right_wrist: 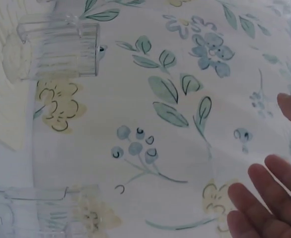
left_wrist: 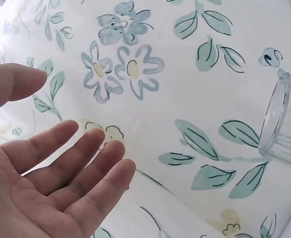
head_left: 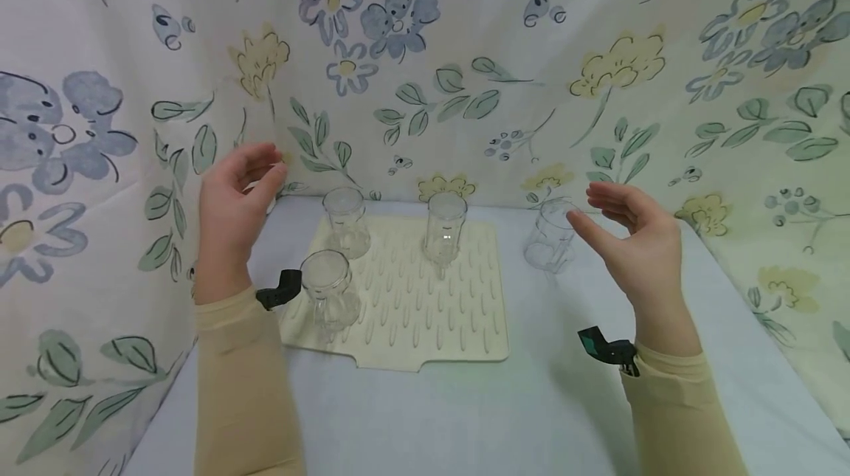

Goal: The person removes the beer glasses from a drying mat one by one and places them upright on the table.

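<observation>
My left hand [head_left: 237, 192] is raised at the left of the head view, its fingers relaxed and holding nothing. On the other side my right hand [head_left: 634, 243] hovers with loose fingers, nearest to a clear glass mug [head_left: 551, 240] that stands on the table right of the mat. That hand and the mug look apart. Three more glass mugs stand on the cream ridged drying mat [head_left: 398, 314]: one at the back left [head_left: 347, 225], one at the front left [head_left: 328, 288] and one at the back right [head_left: 445, 229]. Both wrist views show the palms with nothing in them.
A white table [head_left: 465, 417] carries the mat and mugs. Behind and along both sides hangs a floral curtain [head_left: 425, 40], close to the table's edges. Each wrist wears a small dark camera mount, the left one [head_left: 282, 289] near the front left mug.
</observation>
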